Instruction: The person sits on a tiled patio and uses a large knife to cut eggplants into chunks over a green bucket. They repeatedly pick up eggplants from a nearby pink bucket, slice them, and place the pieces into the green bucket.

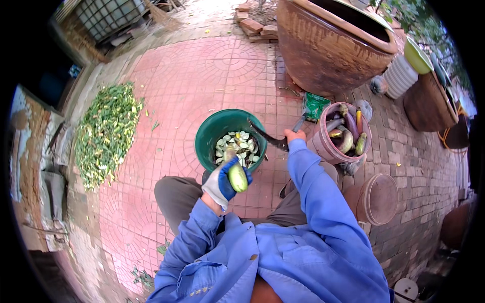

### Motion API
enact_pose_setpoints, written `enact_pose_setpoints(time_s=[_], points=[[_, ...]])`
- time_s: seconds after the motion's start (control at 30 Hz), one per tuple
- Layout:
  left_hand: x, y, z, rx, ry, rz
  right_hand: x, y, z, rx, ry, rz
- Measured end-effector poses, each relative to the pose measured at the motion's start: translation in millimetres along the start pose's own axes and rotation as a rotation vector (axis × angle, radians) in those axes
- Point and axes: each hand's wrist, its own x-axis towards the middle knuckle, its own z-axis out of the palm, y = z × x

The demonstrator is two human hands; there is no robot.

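My left hand (226,180), in a blue and white work glove, is closed around a pale green eggplant (238,178) at the near rim of a green plastic bucket (207,125). Inside that bucket lie several pale cut slices (246,146). My bare right hand (295,135) grips a sickle whose dark curved blade (269,138) points left, its tip over the bucket's right rim. To the right of my right hand a pink bucket (321,138) holds several purple and green eggplants (351,125).
Chopped greens (108,136) lie heaped on the tiles at left. A large brown clay vat (329,49) stands at upper right, with a green packet (315,106) near its base. A lidded bucket (380,199) stands near my right side. Loose bricks (252,25) edge a bed.
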Motion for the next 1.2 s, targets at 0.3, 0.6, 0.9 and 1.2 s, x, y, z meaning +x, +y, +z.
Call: enact_pose_setpoints(time_s=[0.3,0.6,0.9,1.2], points=[[20.7,-11.9,-49.6,0.179,-0.011,0.15,-66.2,-53.9,14.0,-0.115,-0.429,-0.151],[14.1,-3.7,-24.8,0.197,-0.072,0.067,-40.0,-36.9,50.6,0.07,-0.61,-0.093],[12.5,11.6,-21.5,0.295,0.198,0.049,22.6,-20.4,62.0,-0.423,-0.372,-0.007],[69.1,6.3,-29.0,0.838,0.151,0.386,-45.8,-25.5,52.8,-0.18,-0.428,-0.063]])
